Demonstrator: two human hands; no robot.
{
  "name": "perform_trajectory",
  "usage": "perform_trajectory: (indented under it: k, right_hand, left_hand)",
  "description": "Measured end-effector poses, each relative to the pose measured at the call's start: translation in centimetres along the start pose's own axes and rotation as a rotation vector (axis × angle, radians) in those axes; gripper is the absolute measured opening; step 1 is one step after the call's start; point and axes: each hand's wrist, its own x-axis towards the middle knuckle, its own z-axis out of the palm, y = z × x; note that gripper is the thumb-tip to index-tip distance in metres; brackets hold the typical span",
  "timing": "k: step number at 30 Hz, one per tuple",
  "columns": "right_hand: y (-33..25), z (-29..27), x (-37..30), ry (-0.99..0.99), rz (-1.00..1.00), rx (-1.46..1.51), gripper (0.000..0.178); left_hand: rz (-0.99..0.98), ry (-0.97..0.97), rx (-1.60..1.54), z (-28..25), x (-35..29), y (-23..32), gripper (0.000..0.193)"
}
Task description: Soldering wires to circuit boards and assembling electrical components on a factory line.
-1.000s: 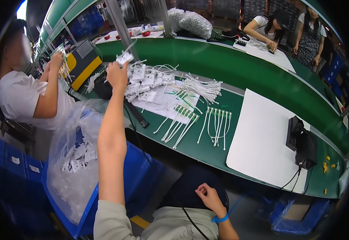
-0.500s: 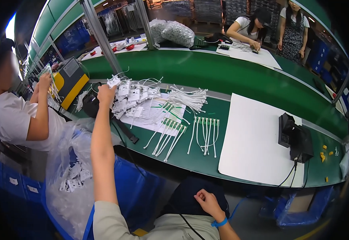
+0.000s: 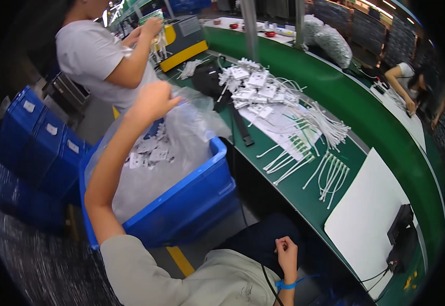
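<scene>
My left hand [image 3: 156, 102] is raised over the blue bin [image 3: 187, 204], its fingers curled and partly hidden behind its back; whatever it may hold cannot be made out. Below it, white plastic housings [image 3: 153, 150] lie in the bin's clear plastic liner [image 3: 192, 115]. My right hand [image 3: 286, 249] rests by my lap with loosely curled fingers and nothing visible in them. On the green bench is a heap of white housings with cables [image 3: 258, 84]. Beside it lie a bundle of white cables [image 3: 329, 125] and green circuit strips with white leads [image 3: 300, 146].
To the left a person [image 3: 100, 56] holds a green board with white leads near a yellow-grey machine [image 3: 184, 48]. A white sheet [image 3: 370, 204] and a black device [image 3: 401, 229] occupy the bench's right part. Stacked blue bins [image 3: 36, 132] stand at far left.
My left hand has left the heap on the bench and moved left and back, over the bin. The view has turned left. My right hand stays by my lap.
</scene>
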Motion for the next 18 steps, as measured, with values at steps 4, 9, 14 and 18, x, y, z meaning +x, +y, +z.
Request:
perform_trajectory:
  k: [4, 9, 14, 18]
  right_hand:
    - [0.2, -0.1, 0.3, -0.056, -0.027, -0.005, 0.021]
    - [-0.6, 0.6, -0.1, -0.054, -0.133, -0.098, 0.021]
    - [-1.3, 1.4, -2.6, 0.056, -0.214, -0.255, 0.019]
    - [-1.2, 1.4, -5.9, 0.035, -0.258, -0.258, 0.021]
  left_hand:
    - [-0.107, -0.348, 0.082, 7.3, -4.7, -7.6, 0.043]
    - [-0.307, -0.709, -0.141, 24.5, -8.7, -9.8, 0.117]
    - [-0.04, -0.442, -0.218, 34.0, -11.3, -14.8, 0.058]
    - [0.021, -0.319, -0.526, 34.0, -12.7, -17.3, 0.046]
